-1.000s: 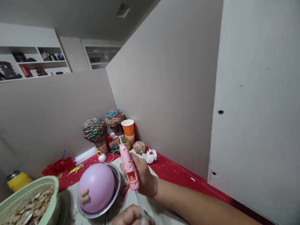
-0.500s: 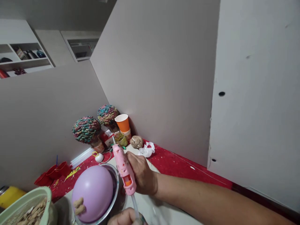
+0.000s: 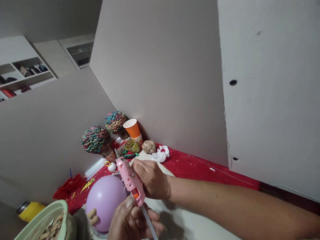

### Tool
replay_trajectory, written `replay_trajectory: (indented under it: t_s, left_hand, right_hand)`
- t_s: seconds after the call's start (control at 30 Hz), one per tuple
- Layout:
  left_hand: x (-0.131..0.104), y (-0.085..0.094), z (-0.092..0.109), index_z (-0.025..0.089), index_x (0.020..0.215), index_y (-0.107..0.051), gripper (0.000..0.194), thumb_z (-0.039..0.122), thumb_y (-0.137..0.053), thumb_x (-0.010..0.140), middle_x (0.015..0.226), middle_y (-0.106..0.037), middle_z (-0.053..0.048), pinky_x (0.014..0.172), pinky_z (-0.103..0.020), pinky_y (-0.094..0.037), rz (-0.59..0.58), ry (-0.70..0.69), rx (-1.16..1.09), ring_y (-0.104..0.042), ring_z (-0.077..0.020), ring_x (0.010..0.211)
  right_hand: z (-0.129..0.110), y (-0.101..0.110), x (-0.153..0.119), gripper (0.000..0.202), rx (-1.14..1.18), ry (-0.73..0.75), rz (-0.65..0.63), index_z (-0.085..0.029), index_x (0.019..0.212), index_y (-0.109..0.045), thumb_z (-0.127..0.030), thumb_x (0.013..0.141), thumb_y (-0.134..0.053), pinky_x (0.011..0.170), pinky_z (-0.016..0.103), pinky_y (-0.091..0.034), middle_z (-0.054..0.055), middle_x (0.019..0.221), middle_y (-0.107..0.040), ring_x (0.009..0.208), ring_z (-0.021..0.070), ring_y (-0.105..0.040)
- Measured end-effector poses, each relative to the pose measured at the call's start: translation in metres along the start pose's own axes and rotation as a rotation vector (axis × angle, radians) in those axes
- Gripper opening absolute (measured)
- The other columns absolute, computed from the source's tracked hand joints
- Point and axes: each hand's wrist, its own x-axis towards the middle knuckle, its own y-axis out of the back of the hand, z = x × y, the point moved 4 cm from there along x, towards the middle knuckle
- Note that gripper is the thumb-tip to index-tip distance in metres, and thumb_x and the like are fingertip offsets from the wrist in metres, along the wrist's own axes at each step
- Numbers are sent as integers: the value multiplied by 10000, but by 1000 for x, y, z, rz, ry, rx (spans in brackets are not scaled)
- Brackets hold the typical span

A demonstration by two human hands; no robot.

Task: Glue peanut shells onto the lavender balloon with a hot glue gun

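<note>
My right hand (image 3: 151, 178) is wrapped round the handle of a pink glue gun (image 3: 131, 180), whose metal tip points up and left. From the gun's rear end a clear glue stick (image 3: 149, 222) sticks out. Around that stick and the gun's back end are the fingers of my left hand (image 3: 132, 220), with the thumb on the pink body. Left of the hands, a purple balloon (image 3: 105, 200) rests in a metal bowl, partly hidden by my left hand. Peanuts (image 3: 93, 217) are attached to the balloon's lower left side.
A green basin (image 3: 65, 220) of peanuts stands at lower left beside a yellow container (image 3: 32, 210). Behind are red cups (image 3: 72, 185), two colourful peanut-covered balls (image 3: 95, 140), an orange cup (image 3: 133, 129), twine (image 3: 149, 146) and crumpled tissue (image 3: 160, 154). Grey panels surround the red cloth.
My left hand has risen from the bottom edge to the back of the glue gun. The gun is tilted slightly more to the left. The whole view has shifted somewhat.
</note>
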Motion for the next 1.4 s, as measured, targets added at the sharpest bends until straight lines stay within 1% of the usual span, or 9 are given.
replay_trajectory:
  t_s: [0.17, 0.3, 0.53, 0.7, 0.8, 0.93, 1.07, 1.23, 1.4]
  left_hand:
    - [0, 0, -3, 151, 778, -717, 340, 452, -825, 663, 716, -781, -110, 655, -394, -564, 98, -8, 30, -744, -303, 654]
    - [-1, -4, -1, 142, 725, -716, 288, 397, -832, 660, 677, -774, -91, 625, -352, -567, 134, 16, 39, -738, -274, 610]
    - [-4, -6, -1, 135, 647, -737, 309, 426, -843, 648, 632, -767, -90, 603, -328, -565, 157, 59, 28, -741, -270, 601]
    - [-2, -2, -5, 119, 660, -729, 336, 441, -826, 658, 652, -767, -105, 627, -370, -567, 161, 76, 45, -739, -290, 610]
    - [-1, 1, -5, 127, 701, -730, 331, 448, -808, 686, 646, -766, -88, 626, -349, -567, 165, 56, 16, -737, -262, 603]
    - [0, 3, -4, 128, 729, -743, 341, 463, -801, 702, 671, -775, -90, 611, -324, -573, 134, 66, -14, -742, -248, 606]
    - [0, 4, -3, 129, 778, -755, 339, 467, -760, 755, 758, -790, -106, 686, -360, -575, 51, 92, -49, -755, -273, 690]
    - [-1, -1, -3, 121, 992, -762, 364, 439, -692, 831, 945, -792, -126, 783, -326, -549, -103, 73, -76, -751, -262, 865]
    - [-1, -3, -11, 156, 982, -769, 287, 392, -715, 828, 937, -795, -113, 779, -326, -551, -81, 92, -59, -755, -247, 837]
  right_hand:
    - [-1, -1, -1, 260, -29, 43, -38, -213, 789, -445, -329, 973, -302, 534, 336, -373, 39, 681, -526, 577, 200, -475]
    - [-1, 0, -1, 243, -57, 59, -52, -200, 793, -472, -283, 955, -311, 536, 334, -373, 46, 693, -539, 590, 199, -480]
    - [-3, 1, 0, 159, -94, 97, -59, -187, 817, -496, -207, 892, -357, 536, 340, -352, 51, 700, -555, 610, 206, -485]
    - [-5, -1, -1, 148, -99, 99, -74, -188, 827, -489, -236, 902, -370, 539, 341, -335, 49, 697, -550, 606, 204, -482]
    - [-3, -3, -3, 162, -97, 82, -94, -188, 824, -489, -260, 913, -374, 545, 336, -340, 50, 704, -555, 611, 201, -495]
    - [-1, -5, -4, 166, -92, 49, -109, -196, 803, -482, -242, 911, -364, 547, 336, -340, 46, 695, -552, 603, 200, -493]
    - [-1, -5, -3, 198, -77, 1, -110, -213, 779, -452, -274, 928, -337, 542, 335, -335, 30, 672, -529, 567, 195, -462]
    - [4, -4, -4, 208, -62, -76, -95, -232, 762, -402, -333, 938, -354, 542, 316, -345, 13, 662, -514, 558, 181, -470]
    - [9, -4, -2, 276, -65, -123, -67, -244, 757, -374, -433, 956, -351, 518, 321, -323, 12, 660, -520, 547, 183, -464]
